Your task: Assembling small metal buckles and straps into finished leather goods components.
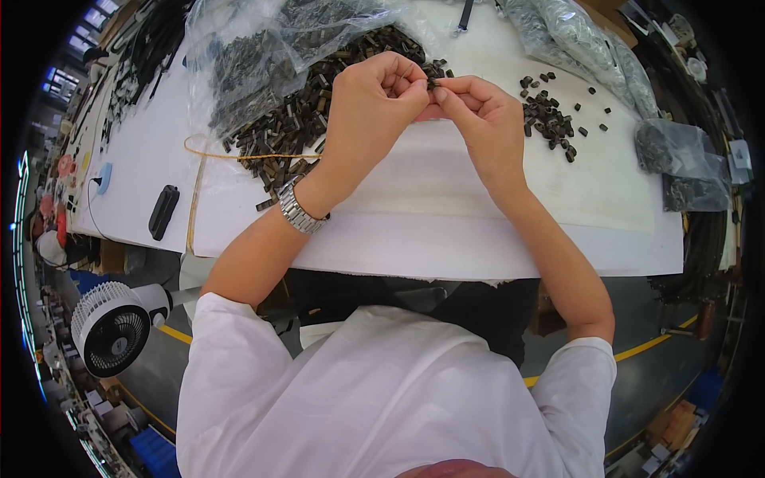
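White table [446, 247], topped with a white sheet [414, 187] directly under the grip. Left of the grip, a large heap of small dark parts [295, 119], partly under clear plastic bags [247, 56], plus a yellow cord [211, 155] and a black oblong device [163, 211]. Right of the grip, a smaller scatter of dark parts [550, 119] and more bags [582, 40].

Open sheet below our hands, clutter above and to the sides

Toward us from our left hand [374, 99] and right hand [478, 111], the white sheet [446, 215] lies bare and gives us free passage. Beyond and left of our left hand, the heap of dark small parts [295, 119] and the clear plastic bags [255, 48] block the way. Right of our right hand sits a smaller scatter of dark pieces [550, 119], with another bag [677, 151] further out.
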The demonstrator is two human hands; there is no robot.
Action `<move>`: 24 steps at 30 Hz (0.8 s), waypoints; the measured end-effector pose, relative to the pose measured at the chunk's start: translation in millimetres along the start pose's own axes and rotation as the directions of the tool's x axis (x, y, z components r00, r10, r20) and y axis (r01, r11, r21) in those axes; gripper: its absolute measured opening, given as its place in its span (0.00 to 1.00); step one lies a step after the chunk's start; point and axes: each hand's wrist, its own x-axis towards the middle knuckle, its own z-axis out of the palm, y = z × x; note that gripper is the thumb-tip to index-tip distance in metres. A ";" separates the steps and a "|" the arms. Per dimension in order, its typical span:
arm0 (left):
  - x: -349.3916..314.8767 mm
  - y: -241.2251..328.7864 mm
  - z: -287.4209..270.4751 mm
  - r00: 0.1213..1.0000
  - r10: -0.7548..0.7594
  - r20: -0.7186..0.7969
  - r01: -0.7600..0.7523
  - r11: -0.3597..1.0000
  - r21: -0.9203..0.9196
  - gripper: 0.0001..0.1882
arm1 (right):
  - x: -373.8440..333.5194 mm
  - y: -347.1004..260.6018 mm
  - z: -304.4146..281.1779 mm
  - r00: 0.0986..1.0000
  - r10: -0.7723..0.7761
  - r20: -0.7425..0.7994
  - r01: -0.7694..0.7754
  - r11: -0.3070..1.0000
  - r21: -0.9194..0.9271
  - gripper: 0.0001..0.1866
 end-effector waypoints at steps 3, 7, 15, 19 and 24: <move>-0.6 3.1 -1.1 0.999 0.029 0.024 -0.028 0.998 -0.052 0.06 | 8.5 9.6 -10.7 0.998 0.054 0.016 -0.055 0.991 0.122 0.10; -3.6 12.4 0.8 0.958 0.111 0.264 -0.055 0.976 -0.210 0.07 | 16.1 28.9 -31.5 0.950 0.210 0.231 -0.269 0.925 0.268 0.11; 8.5 2.2 -15.1 0.989 -0.049 0.138 0.046 0.999 0.024 0.09 | 12.7 -1.0 -24.5 0.983 0.081 0.163 -0.098 0.990 0.100 0.14; 7.7 -6.2 -8.7 0.990 0.023 0.138 -0.018 0.999 -0.038 0.10 | 9.8 -3.3 -21.0 0.986 0.027 0.166 -0.028 1.000 0.000 0.13; 12.4 -3.6 -17.5 0.945 -0.108 0.309 0.206 0.929 -0.308 0.10 | 12.5 -3.6 -31.4 0.960 0.078 0.269 -0.134 0.971 0.196 0.13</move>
